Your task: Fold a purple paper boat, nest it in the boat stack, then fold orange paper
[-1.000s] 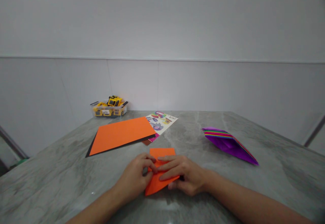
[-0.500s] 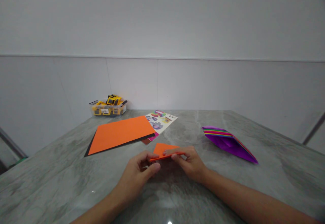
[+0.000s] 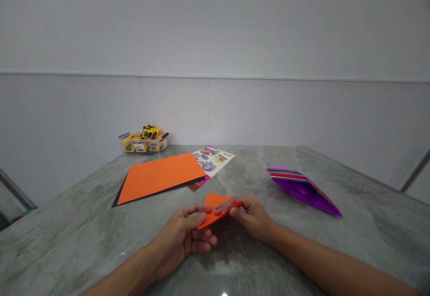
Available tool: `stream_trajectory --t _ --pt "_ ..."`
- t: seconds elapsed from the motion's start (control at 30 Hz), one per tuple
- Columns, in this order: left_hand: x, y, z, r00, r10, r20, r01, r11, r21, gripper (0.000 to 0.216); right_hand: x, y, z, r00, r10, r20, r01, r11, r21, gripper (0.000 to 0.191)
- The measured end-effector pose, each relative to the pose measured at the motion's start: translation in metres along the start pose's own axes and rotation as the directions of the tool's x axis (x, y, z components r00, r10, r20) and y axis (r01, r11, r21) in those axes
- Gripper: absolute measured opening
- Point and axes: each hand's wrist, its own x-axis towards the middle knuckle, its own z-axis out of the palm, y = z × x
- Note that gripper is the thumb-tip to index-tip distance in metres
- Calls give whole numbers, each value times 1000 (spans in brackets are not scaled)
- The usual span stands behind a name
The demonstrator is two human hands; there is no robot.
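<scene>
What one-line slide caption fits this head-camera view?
Both hands, left hand and right hand, hold a folded orange paper above the grey table.

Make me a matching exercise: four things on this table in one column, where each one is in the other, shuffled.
1. folded orange paper
2. toy trucks
3. purple paper stack
4. picture sheet

A. in a clear box by the wall
B. alone on the table's right side
C. held between both hands
D. beside the big orange sheet, partly under it

Pairs: 1-C, 2-A, 3-B, 4-D
</scene>
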Motion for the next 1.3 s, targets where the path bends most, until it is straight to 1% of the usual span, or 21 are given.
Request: stream_trajectory --t 0.03,0.07,0.1,0.13,0.17,0.2,0.23,0.27,0.3,0.33,0.37,0.43,0.47,0.53,0.63,0.7,0.77,0.9,1.1,1.3 --pt "0 0 0 999 -32 23 32 999 17 33 0 -1 -1 1000 -2 16 2 1000 16 45" --pt "0 0 -1 998 -45 41 42 996 73 36 0 -2 -1 1000 -3 31 2 1000 19 47" --pt "-1 0 -1 998 -37 45 29 984 174 35 -1 -3 -2 999 -3 43 3 1000 5 50" --pt "-1 1 -1 999 2 38 -13 949 315 32 -1 -3 -3 998 -4 55 5 1000 -26 52" --pt "-3 2 -1 998 64 30 -70 870 488 29 -2 -3 -4 997 -7 70 12 997 -72 53" --pt "-4 4 -2 983 179 36 -157 729 666 24 -3 -3 -5 996 -13 91 25 992 -125 54" --pt "-6 6 -2 946 313 80 -249 550 798 21 -4 -2 -5 993 -22 116 42 984 -174 54" --pt "-8 7 -2 907 392 157 -318 388 865 20 -5 -2 -5 989 -31 143 61 975 -212 54" --pt "-10 9 -3 882 424 207 -350 293 890 24 -6 -1 -4 985 -39 171 80 968 -238 53" --pt "-11 11 -4 882 415 224 -347 250 904 31 -6 -1 -4 981 -46 191 95 962 -255 52" --pt "-13 12 -5 899 370 233 -334 237 912 39 -7 -1 -3 978 -51 203 105 958 -265 51" --pt "-15 12 -6 942 229 246 -298 232 926 56 -7 -2 -2 977 -52 208 110 954 -278 50" --pt "-16 13 -7 954 156 258 -288 222 932 64 -7 -3 -1 977 -49 207 108 953 -285 50" --pt "-18 14 -6 960 42 276 -279 183 943 75 -7 -3 -1 977 -41 211 103 950 -293 50" --pt "-20 19 -2 963 -63 262 -251 134 958 83 -7 -2 -2 975 -26 219 92 951 -295 52" --pt "-20 23 0 963 -115 243 -230 116 966 84 -7 0 -2 974 -20 225 84 956 -281 53" --pt "-20 26 0 963 -145 228 -215 102 971 84 -7 2 -2 974 -12 228 73 962 -262 53" --pt "-20 26 0 962 -160 222 -210 84 974 86 -6 2 -2 976 1 219 52 970 -238 49" --pt "-20 27 1 961 -182 207 -194 88 977 90 -6 1 -1 978 -11 209 58 974 -218 45" --pt "-20 28 1 960 -184 210 -192 108 975 89 -5 0 -1 976 -5 217 54 974 -221 46"
